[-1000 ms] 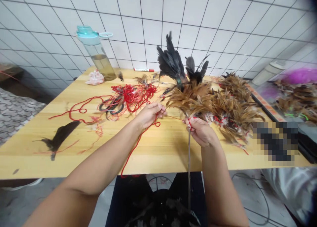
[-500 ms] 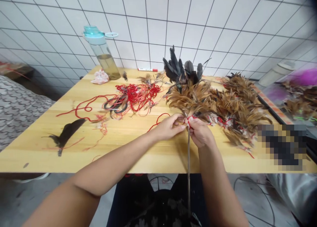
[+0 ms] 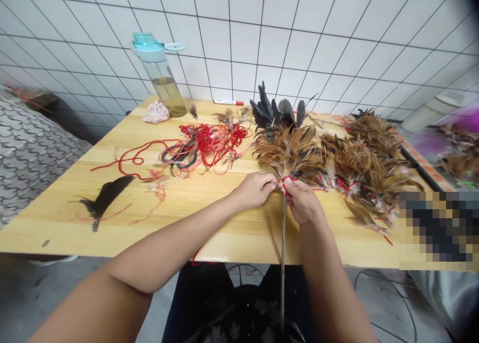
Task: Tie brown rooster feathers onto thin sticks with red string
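Note:
A feather duster with brown and black feathers lies on a wooden table, its thin stick running down past the front edge. My right hand is closed round the top of the stick, where red string is wound under the feathers. My left hand is closed right beside it, its fingers pinched at the same wound spot. What the left fingers hold is hidden, though it looks like the red string.
A tangle of red string lies mid-table with scissors in it. A dark feather lies left. A water bottle, a pink wad and a marker stand at the back. More brown feather bundles lie right.
My left hand has come in from the left, where it held red string out taut, and now meets the right hand at the binding. The duster's feather head has dropped lower.

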A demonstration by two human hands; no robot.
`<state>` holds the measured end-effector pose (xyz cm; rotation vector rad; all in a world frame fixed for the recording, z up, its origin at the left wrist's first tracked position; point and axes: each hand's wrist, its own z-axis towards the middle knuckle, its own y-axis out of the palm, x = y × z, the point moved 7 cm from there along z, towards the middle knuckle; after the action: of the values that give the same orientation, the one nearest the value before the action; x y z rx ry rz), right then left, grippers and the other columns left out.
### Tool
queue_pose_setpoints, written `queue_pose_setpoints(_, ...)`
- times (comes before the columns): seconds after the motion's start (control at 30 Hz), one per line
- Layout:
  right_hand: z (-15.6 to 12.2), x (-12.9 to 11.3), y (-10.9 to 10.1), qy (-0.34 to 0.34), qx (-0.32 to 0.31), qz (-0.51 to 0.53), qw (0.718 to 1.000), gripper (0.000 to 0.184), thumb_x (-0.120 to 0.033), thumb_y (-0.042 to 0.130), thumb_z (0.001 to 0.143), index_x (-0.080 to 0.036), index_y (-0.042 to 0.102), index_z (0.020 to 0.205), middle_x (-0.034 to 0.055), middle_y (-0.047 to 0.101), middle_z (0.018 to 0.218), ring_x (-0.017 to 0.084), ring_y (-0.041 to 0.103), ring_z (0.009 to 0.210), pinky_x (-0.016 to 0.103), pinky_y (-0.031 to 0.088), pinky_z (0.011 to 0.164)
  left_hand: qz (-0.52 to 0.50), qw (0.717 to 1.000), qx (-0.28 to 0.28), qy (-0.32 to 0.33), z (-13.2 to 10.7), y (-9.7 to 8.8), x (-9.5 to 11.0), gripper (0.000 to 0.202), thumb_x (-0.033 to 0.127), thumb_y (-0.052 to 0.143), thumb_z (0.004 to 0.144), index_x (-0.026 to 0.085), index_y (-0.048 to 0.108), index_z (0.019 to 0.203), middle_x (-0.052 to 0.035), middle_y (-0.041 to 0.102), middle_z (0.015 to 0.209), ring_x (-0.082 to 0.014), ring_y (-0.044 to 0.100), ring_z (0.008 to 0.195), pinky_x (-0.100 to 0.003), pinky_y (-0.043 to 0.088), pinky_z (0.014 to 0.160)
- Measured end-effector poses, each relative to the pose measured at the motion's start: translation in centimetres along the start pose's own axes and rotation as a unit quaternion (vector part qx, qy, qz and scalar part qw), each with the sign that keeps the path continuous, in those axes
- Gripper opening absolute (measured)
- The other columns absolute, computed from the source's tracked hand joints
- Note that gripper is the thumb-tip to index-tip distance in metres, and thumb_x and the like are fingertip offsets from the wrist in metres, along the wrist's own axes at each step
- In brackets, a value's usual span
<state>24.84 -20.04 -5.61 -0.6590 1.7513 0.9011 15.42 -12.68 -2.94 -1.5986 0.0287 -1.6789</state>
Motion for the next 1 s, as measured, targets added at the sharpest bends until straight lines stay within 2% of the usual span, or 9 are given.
queue_pose_setpoints(0.07, 0.0, 0.1, -0.1, 0.003, -0.001, -0.002, 1.0, 0.041, -0.051, 0.084, 0.045, -0.016, 0.066, 0.057, -0.001, 0.057, 0.055, 0.009, 0.042, 0.053, 0.024, 0.033, 0.053, 0.007, 1.0, 0.008, -0.002, -0.1, -0.2, 0.2, 0.016, 0.015, 0.047, 0.083, 0.016, 0.06, 0.075, -0.0023, 0.063, 0.078, -0.0139, 0.055, 0.076, -0.026, 0.041, 0.074)
queue_pose_setpoints(0.17, -0.1, 0.1, -0.1, -0.003, 0.001, -0.006, 1.0, 0.042, -0.052, 0.085, 0.043, -0.017, 0.065, 0.056, -0.0013, 0.057, 0.054, 0.009, 0.042, 0.053, 0.025, 0.034, 0.055, -0.059, 0.997, 0.017, -0.05, -0.3, -0.2, -0.1, 0.013, 0.02, 0.049, 0.082, 0.015, 0.061, 0.08, 0.0001, 0.06, 0.072, -0.0114, 0.049, 0.065, -0.023, 0.037, 0.064)
queue_pose_setpoints(0.33, 0.0, 0.2, -0.2, -0.022, -0.002, -0.062, 0.998, 0.04, -0.053, 0.081, 0.049, -0.017, 0.066, 0.057, -0.0008, 0.059, 0.055, 0.012, 0.048, 0.058, 0.028, 0.04, 0.065, -0.144, 0.981, 0.028, -0.123, -0.6, 0.2, -1.0, 0.036, 0.049, 0.062, 0.077, 0.014, 0.059, 0.068, 0.0052, 0.038, 0.054, -0.0083, 0.032, 0.053, -0.024, 0.023, 0.052)
queue_pose_setpoints(0.5, -0.1, -0.4, -0.3, -0.083, -0.005, -0.164, 0.983, 0.036, -0.052, 0.072, 0.06, -0.017, 0.063, 0.052, -0.0004, 0.057, 0.052, 0.013, 0.046, 0.056, 0.029, 0.038, 0.062, -0.287, 0.946, 0.032, -0.147, -0.5, 0.6, -1.6, 0.049, 0.061, 0.063, 0.072, 0.013, 0.059, 0.062, 0.002, 0.047, 0.056, -0.0085, 0.037, 0.055, -0.024, 0.026, 0.054)
queue_pose_setpoints(0.57, -0.1, -0.6, -0.3, -0.102, -0.011, -0.197, 0.975, 0.036, -0.05, 0.069, 0.063, -0.017, 0.062, 0.05, -0.0003, 0.056, 0.051, 0.013, 0.046, 0.055, 0.029, 0.037, 0.06, -0.301, 0.94, 0.026, -0.156, -0.4, 0.7, -1.7, 0.049, 0.061, 0.065, 0.07, 0.013, 0.057, 0.06, 0.0025, 0.046, 0.054, -0.0079, 0.035, 0.053, -0.025, 0.025, 0.053)
queue_pose_setpoints(0.67, -0.1, -0.3, -0.5, -0.104, -0.002, -0.22, 0.97, 0.035, -0.049, 0.067, 0.065, -0.017, 0.064, 0.052, 0.0002, 0.057, 0.051, 0.014, 0.048, 0.055, 0.03, 0.038, 0.06, -0.259, 0.949, 0.061, -0.168, -0.5, 0.1, -2.0, 0.049, 0.055, 0.072, 0.065, 0.016, 0.046, 0.052, 0.0063, 0.033, 0.05, -0.0061, 0.026, 0.05, -0.025, 0.017, 0.051)
queue_pose_setpoints(0.8, -0.2, 0.6, -0.7, -0.087, 0.029, -0.191, 0.977, 0.032, -0.049, 0.069, 0.063, -0.017, 0.067, 0.057, 0.0011, 0.061, 0.056, 0.015, 0.05, 0.058, 0.031, 0.041, 0.063, -0.266, 0.946, 0.083, -0.162, -0.5, -0.1, -1.9, 0.051, 0.049, 0.076, 0.063, 0.016, 0.039, 0.05, 0.0075, 0.027, 0.051, -0.0051, 0.022, 0.05, -0.025, 0.014, 0.05)
queue_pose_setpoints(0.9, -0.6, 1.0, -0.4, -0.06, 0.055, -0.124, 0.989, 0.031, -0.048, 0.072, 0.059, -0.017, 0.068, 0.062, 0.0004, 0.062, 0.058, 0.013, 0.049, 0.057, 0.028, 0.041, 0.061, -0.321, 0.929, 0.073, -0.168, -0.5, 0.2, -2.0, 0.047, 0.046, 0.078, 0.062, 0.015, 0.044, 0.053, 0.0075, 0.033, 0.05, -0.0048, 0.028, 0.049, -0.023, 0.02, 0.05)
queue_pose_setpoints(1.0, -1.2, 0.9, 0.3, -0.033, 0.06, -0.074, 0.995, 0.034, -0.046, 0.076, 0.055, -0.017, 0.067, 0.071, -0.0003, 0.063, 0.062, 0.011, 0.049, 0.055, 0.026, 0.04, 0.056, -0.401, 0.9, 0.058, -0.162, -0.4, 0.6, -2.0, 0.041, 0.043, 0.081, 0.058, 0.013, 0.053, 0.06, 0.0045, 0.047, 0.054, -0.0064, 0.043, 0.054, -0.022, 0.032, 0.055)
